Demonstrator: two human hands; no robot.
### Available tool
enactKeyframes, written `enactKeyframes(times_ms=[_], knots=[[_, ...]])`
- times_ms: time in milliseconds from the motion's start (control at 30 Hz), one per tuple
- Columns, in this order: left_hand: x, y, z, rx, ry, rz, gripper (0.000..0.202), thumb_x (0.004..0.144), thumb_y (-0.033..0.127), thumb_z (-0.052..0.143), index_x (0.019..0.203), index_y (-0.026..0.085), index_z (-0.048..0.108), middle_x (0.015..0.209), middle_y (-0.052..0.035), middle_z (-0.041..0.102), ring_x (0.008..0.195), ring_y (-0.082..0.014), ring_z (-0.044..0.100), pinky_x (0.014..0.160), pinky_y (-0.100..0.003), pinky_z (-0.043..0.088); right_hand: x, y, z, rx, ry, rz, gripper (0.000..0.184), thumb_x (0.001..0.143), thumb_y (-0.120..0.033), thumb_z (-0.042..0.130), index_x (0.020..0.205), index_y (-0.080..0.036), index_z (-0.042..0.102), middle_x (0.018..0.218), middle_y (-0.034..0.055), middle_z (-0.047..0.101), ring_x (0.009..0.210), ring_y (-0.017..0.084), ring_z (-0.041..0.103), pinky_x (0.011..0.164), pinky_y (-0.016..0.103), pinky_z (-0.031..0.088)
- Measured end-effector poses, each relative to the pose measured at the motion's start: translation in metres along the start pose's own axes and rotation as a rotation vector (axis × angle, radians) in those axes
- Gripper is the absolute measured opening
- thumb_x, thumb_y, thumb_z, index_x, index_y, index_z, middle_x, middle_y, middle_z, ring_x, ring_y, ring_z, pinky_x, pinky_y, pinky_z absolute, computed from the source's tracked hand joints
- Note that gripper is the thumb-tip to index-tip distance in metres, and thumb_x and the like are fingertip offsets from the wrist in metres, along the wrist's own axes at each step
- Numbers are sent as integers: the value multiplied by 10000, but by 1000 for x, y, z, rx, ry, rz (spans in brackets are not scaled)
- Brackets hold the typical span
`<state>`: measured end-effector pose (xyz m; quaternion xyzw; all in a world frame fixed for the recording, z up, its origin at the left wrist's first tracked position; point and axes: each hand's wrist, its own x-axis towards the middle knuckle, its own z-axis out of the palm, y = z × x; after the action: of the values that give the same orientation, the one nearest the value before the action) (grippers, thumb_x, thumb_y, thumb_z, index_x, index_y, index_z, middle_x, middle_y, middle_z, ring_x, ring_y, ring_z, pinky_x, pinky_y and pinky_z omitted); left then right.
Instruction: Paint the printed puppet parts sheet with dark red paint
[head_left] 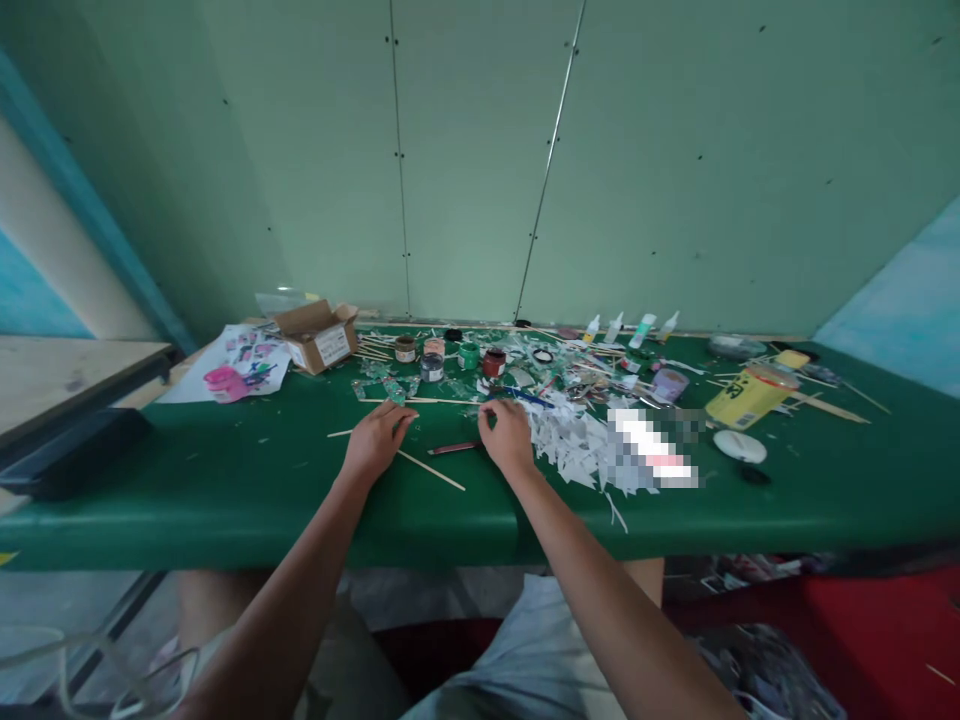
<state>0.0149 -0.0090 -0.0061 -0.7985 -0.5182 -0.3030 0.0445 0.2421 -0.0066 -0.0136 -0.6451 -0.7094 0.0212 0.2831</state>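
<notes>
My left hand [373, 437] hovers over the green table with its fingertips pinched together. What they hold, if anything, is too small to make out. My right hand [508, 434] is curled in a similar pinch a short way to the right, its fingertips pointing at the left hand; I cannot tell what is in it. A thin wooden stick [431, 470] lies slanting below the left hand. Between the hands rests a dark red slim tool [454, 448], perhaps a craft knife. Another wooden stick [431, 401] lies just beyond the fingertips. White paper scraps [574, 445] are heaped beside my right hand.
Small paint jars [493, 362] stand behind the hands. An open cardboard box [316, 338] and a pink jar [225, 384] are on the left. Further right are a yellow tub [750, 397], a white oval object [739, 446] and glue bottles [643, 331] along the green wall [472, 150].
</notes>
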Motion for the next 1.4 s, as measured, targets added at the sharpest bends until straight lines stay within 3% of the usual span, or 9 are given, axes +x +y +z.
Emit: enactKeyframes(times_ms=[167,333,500,700,833,1000,1133,1300,1400], knots=[[-2,1,0,25,43,-32,234,968,282,432,1008,212,652,986,-47,679,912,-196,657,695,-244,473,40,22,-13,-131,-112,210,553,813,-453,602,1278,-158,547,1310,218,516,1227,413,468,957,515,382],[-3,0,2,38,58,-29,227,969,290,434,1016,213,643,978,-45,677,897,-190,654,722,-252,484,65,36,-13,-220,-316,154,617,833,-539,554,1314,-155,516,1365,229,495,1271,426,453,988,540,360],[-4,-1,2,11,57,28,157,927,238,505,953,194,653,977,-60,679,948,-220,639,801,-305,500,61,32,-15,-288,-303,59,604,878,-465,522,1381,-141,438,1402,239,463,1300,406,427,1022,539,327],[-1,2,0,-96,95,90,140,911,233,525,910,201,661,930,-49,679,908,-195,642,794,-283,499,82,52,-36,-301,-190,84,355,936,-264,368,1145,-186,645,1225,166,624,1156,317,565,935,445,424],[33,15,0,-191,160,80,216,956,294,473,952,185,659,906,-44,665,749,-134,619,683,-233,474,114,80,-39,-290,-209,86,340,879,-157,432,1075,-202,706,1145,108,691,1025,242,643,869,330,470],[103,33,2,-369,338,167,198,931,267,507,950,161,673,784,-33,650,657,-110,556,602,-216,413,149,102,-22,-284,-261,-39,452,816,-88,493,1215,-218,659,1260,83,650,1156,234,580,957,314,433],[141,27,11,-459,390,116,255,955,317,465,953,156,663,621,7,573,514,-85,453,496,-215,319,164,114,-18,-262,-363,-142,345,759,-84,574,1033,-218,736,1095,43,725,1084,214,606,941,287,429],[147,6,28,-340,229,170,286,959,334,436,1019,146,643,814,-43,669,631,-102,542,575,-218,368,160,116,-40,-258,-310,-95,118,785,-170,597,811,-172,712,960,92,725,910,231,644,780,320,461],[137,-4,34,-260,171,158,289,951,334,433,1008,148,646,885,-54,688,650,-106,545,601,-223,371,149,94,-48,-89,-50,-67,88,810,-239,593,764,-197,654,829,54,695,752,200,630,674,321,448]])
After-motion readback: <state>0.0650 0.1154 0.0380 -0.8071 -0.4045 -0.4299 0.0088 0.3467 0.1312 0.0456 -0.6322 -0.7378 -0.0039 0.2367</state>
